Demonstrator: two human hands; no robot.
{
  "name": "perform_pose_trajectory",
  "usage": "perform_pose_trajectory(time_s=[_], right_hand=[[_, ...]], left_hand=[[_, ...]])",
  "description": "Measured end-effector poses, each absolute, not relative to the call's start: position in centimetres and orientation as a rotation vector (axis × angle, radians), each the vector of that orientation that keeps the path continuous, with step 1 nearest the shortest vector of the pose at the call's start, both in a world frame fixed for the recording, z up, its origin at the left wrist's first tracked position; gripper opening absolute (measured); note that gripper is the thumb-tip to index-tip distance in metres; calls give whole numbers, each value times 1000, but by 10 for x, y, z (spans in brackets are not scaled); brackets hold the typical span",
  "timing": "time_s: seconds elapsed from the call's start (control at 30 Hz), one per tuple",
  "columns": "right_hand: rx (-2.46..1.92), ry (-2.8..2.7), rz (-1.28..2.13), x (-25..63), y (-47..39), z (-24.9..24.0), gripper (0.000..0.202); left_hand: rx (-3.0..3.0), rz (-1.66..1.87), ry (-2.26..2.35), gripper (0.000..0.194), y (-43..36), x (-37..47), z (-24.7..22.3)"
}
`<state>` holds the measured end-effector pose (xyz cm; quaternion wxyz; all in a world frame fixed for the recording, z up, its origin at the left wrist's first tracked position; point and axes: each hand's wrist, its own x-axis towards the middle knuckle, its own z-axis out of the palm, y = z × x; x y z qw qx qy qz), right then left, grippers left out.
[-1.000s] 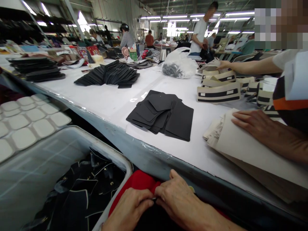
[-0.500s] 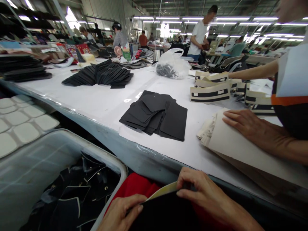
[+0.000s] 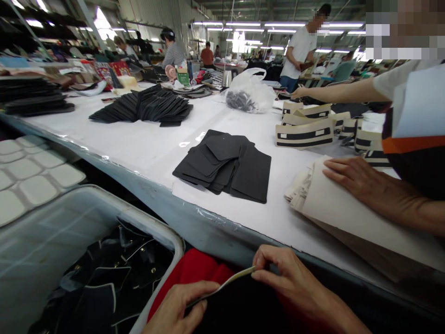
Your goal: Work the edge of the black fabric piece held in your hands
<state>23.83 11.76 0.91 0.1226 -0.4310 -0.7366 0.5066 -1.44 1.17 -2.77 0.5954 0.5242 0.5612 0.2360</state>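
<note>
Both hands work low at the near edge, partly cut off by the frame. Left hand (image 3: pixel 181 308) has thumb and fingers closed on the near end of a thin black panel with a pale cream edge (image 3: pixel 229 297); right hand (image 3: pixel 292 283) pinches that edge at its far end. Most of the panel is dark and hard to make out, lying over red fabric (image 3: pixel 194 273) below the white surface (image 3: pixel 146 144). Left, a grey plastic bin (image 3: pixel 69 222) holds black pieces. On the surface lies a fanned stack of black flat pieces (image 3: pixel 225 164). Right, a co-worker's hand (image 3: pixel 351 178) rests on a cream sheet stack (image 3: pixel 347 218).
</note>
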Motion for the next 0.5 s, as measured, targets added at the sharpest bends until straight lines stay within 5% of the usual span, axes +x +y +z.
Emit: perform_pose_trajectory(time_s=[0.5], right_hand=[[-1197,-2115,1514,243,118,5,10]], left_hand=[[1137,648,1244,27,30,10,-21]])
